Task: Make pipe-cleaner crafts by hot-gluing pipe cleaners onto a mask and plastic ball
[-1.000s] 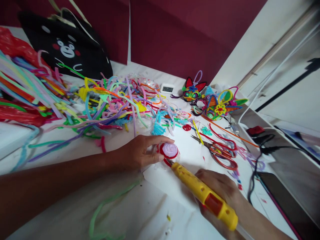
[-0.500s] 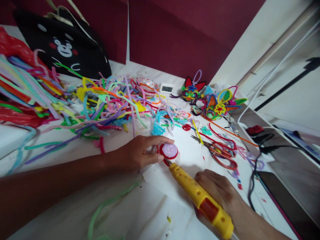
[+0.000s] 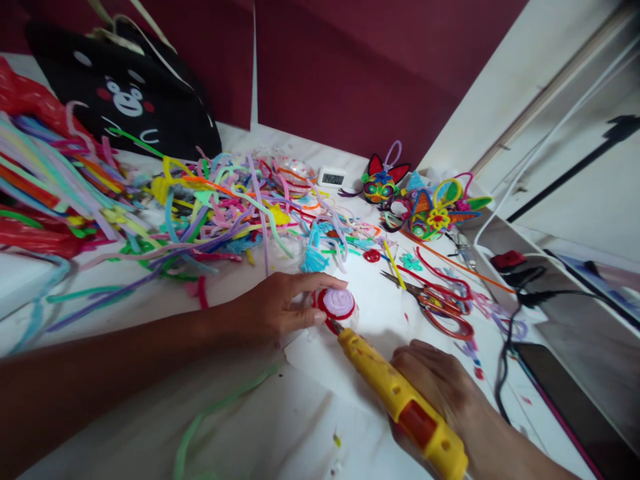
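Observation:
Between thumb and forefinger, my left hand (image 3: 280, 305) holds a small round piece (image 3: 339, 303), a lilac coil ringed with red, over white paper (image 3: 320, 363). A yellow glue gun (image 3: 395, 393) is gripped in my right hand (image 3: 440, 380). Its metal tip meets the red rim on the near side of the piece, close to my left thumb. Most of my right fingers are hidden behind the glue gun.
Colourful pipe cleaners (image 3: 220, 207) are heaped at the back left beside a black bag (image 3: 125, 100). Orange-handled scissors (image 3: 440, 310), decorated masks (image 3: 383, 183), a small clock (image 3: 332, 177) and a phone (image 3: 565, 400) lie to the right and behind.

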Demonstrator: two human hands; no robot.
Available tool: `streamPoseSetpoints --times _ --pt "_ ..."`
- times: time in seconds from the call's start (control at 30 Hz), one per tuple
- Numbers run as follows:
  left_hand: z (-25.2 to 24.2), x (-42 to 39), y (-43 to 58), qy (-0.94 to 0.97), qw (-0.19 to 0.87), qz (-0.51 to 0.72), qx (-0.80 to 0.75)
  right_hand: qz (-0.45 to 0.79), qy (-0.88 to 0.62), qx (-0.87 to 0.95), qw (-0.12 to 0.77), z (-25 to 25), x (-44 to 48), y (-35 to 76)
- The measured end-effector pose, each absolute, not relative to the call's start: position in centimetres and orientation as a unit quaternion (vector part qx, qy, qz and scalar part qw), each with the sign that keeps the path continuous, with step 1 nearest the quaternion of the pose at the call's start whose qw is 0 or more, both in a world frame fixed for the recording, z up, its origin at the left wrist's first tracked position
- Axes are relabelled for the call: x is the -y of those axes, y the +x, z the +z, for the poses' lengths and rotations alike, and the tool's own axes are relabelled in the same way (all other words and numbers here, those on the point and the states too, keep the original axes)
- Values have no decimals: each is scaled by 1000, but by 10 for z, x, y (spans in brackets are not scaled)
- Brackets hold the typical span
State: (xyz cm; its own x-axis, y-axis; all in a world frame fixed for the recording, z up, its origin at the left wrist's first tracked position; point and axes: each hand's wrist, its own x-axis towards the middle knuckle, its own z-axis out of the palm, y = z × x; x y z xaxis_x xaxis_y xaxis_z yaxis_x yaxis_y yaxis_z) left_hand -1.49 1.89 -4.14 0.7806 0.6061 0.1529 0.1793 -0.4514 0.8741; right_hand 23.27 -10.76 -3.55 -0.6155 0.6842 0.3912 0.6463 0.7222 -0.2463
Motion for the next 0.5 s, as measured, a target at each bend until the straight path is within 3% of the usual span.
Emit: streamPoseSetpoints --times 0.5 --pt "-40 -18 -15 811 481 230 -240 9 -383 893 238 -29 109 234"
